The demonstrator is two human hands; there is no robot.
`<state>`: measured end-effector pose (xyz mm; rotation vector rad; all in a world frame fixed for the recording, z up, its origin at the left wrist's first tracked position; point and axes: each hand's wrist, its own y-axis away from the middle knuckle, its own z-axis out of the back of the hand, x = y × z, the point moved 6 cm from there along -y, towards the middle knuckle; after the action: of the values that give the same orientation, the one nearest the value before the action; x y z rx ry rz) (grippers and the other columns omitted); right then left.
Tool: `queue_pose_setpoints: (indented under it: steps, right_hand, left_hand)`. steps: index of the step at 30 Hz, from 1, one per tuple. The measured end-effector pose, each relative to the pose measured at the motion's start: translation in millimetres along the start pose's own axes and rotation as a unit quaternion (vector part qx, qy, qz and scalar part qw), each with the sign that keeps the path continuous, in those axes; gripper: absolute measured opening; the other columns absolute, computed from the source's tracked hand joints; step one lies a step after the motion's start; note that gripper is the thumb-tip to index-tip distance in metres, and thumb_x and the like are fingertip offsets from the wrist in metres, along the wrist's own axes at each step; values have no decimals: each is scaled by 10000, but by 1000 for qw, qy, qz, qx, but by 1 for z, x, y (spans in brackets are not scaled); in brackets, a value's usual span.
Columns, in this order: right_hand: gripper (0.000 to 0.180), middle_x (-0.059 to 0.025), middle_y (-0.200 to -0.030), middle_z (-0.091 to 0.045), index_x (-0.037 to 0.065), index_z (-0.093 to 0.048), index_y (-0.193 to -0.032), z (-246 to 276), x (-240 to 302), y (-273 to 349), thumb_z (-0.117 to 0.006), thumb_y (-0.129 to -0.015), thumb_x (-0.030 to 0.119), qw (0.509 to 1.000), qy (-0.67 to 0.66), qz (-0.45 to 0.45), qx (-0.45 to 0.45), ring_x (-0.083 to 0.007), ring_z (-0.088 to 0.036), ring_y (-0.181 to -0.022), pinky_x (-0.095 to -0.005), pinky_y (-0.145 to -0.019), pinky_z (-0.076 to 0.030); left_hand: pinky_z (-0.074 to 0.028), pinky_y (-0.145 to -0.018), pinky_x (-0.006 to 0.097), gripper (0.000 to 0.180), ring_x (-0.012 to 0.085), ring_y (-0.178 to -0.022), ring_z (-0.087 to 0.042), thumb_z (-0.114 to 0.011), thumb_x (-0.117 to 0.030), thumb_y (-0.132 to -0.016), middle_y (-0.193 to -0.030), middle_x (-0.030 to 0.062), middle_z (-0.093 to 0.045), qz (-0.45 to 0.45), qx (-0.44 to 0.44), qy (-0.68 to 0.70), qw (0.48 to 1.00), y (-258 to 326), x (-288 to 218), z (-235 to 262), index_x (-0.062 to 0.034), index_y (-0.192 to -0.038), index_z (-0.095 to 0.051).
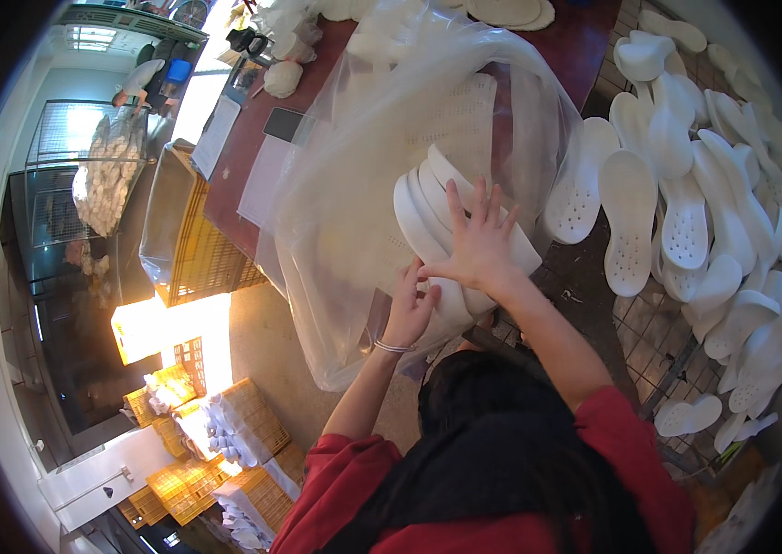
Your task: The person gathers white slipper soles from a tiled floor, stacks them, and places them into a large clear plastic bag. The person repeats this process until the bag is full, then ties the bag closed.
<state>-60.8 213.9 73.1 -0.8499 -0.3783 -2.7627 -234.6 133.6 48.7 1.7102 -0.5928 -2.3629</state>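
The stack of white insoles (417, 214) at the clear plastic bag (335, 231) is braced by the right hand (481, 245), fingers splayed, and the left hand (409, 307), fingers loosely parted, so slippage could be caused by uneven pressure.

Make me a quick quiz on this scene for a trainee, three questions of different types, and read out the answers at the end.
1. Multiple choice: in the picture, where does the large pile of loose white insoles lie from the clear plastic bag?
A) To its left
B) To its right
C) Inside it

2. True or false: the right hand has its fingers spread apart over the small stack of white pieces.

3. Fill in the blank: the pale bracelet is worn on the ____ wrist.

Key: 1. B; 2. True; 3. left.
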Motion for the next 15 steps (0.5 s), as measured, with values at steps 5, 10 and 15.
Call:
queue_pose_setpoints:
  steps: [5, 10, 15]
  right_hand:
    - [1255, -214, -1423, -261, 167, -107, -1550, -34, 24, -2, -752, -583, 641, 979, 144, -109, -98, -409, -243, -1358, -707, -1077, -122]
    - [1263, -210, -1309, -340, 165, -113, -1547, -24, 21, -20, -784, -548, 548, 993, 84, -83, -24, -375, -346, -1234, -612, -1050, -204]
    - [1246, -213, -1152, -400, 149, -142, -1536, -3, 14, -31, -780, -503, 428, 997, -4, -67, -25, -361, -407, -1079, -516, -959, -281]
  left_hand:
    - [-409, -1012, 474, 759, 395, -1302, -437, -746, -217, -783, -1442, 198, -427, -157, -152, -523, 824, -50, -59, 52, -39, -1432, -395]
    - [-425, -973, 496, 736, 444, -1197, -499, -746, -203, -712, -1385, 205, -478, -80, -311, -461, 827, -157, -59, 113, -81, -1382, -470]
    - [-527, -725, 426, 658, 346, -940, -647, -656, -46, -730, -1117, 149, -630, -150, -357, -482, 787, -161, -100, 158, -103, -1365, -492]
